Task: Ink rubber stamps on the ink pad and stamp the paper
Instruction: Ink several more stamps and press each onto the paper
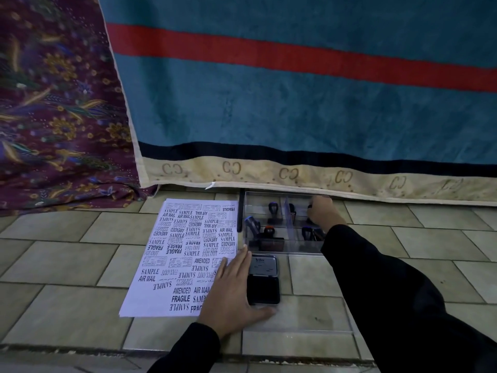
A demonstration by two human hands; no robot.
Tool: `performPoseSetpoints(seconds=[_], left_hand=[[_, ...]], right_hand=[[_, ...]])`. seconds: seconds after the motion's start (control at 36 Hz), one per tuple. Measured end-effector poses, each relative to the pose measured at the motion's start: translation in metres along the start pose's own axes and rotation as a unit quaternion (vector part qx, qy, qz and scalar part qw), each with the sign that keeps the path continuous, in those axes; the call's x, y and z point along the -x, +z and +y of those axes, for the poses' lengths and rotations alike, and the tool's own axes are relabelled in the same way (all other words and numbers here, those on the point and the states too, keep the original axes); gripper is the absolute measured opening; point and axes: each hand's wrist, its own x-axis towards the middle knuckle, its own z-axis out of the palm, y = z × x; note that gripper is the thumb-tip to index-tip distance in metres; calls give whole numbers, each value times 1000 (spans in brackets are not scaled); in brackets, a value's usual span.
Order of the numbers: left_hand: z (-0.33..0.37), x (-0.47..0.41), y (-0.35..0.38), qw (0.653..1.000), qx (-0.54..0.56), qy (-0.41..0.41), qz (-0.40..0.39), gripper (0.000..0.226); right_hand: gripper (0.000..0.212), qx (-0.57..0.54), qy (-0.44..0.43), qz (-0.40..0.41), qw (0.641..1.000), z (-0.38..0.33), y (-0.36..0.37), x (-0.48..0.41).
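A white sheet of paper [172,254], covered with several dark stamped words, lies on the tiled floor. My left hand [231,289] rests flat on its right edge, fingers straight. Right beside that hand sits the open ink pad [263,288], its lid [265,265] folded back. Behind it stands a clear plastic box [271,235] holding several dark-handled rubber stamps [269,236]. My right hand [321,212] reaches into the box's far right compartment, fingers curled around a dark stamp handle [309,208] there.
A teal blanket [295,103] with a red stripe and a beige border hangs just behind the box. A patterned maroon cloth [53,117] lies at the left. A clear flat lid [301,316] rests on the tiles under the ink pad.
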Motion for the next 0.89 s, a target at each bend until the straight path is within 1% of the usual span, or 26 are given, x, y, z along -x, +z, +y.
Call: performPoseSetpoints(seconds=[0.11, 0.22, 0.42, 0.47, 0.56, 0.67, 0.72, 0.78, 0.83, 0.89], left_hand=[[0, 0, 0, 1000, 1, 0, 2, 128], [0, 0, 0, 1000, 6, -2, 3, 128], [0, 1, -2, 1000, 18, -7, 0, 127], [0, 1, -2, 1000, 20, -6, -1, 127], [-1, 1, -2, 1000, 25, -5, 1, 127], [-2, 0, 2, 999, 45, -11, 15, 127], [-3, 0, 2, 993, 107, -42, 20, 125], [-3, -2, -1, 975, 206, -79, 28, 117], [-2, -4, -7, 945, 306, -109, 30, 106], [-2, -5, -12, 905, 403, -135, 17, 93]], right_hand=[[27, -5, -6, 3, 1000, 1, 1, -1], [34, 0, -31, -6, 999, 1, 0, -3], [29, 17, -45, -49, 998, 0, -3, -9], [29, 8, -43, -43, 998, 0, -6, -10], [22, -17, -44, -25, 999, 1, -12, -10], [23, -59, -62, 1, 996, 6, -22, -12], [31, -100, -68, 13, 993, 9, -27, -9], [32, -147, -76, 27, 986, 9, -33, 0], [28, -173, -87, 60, 979, 8, -39, 13], [23, -189, -104, 105, 971, 6, -43, 30]])
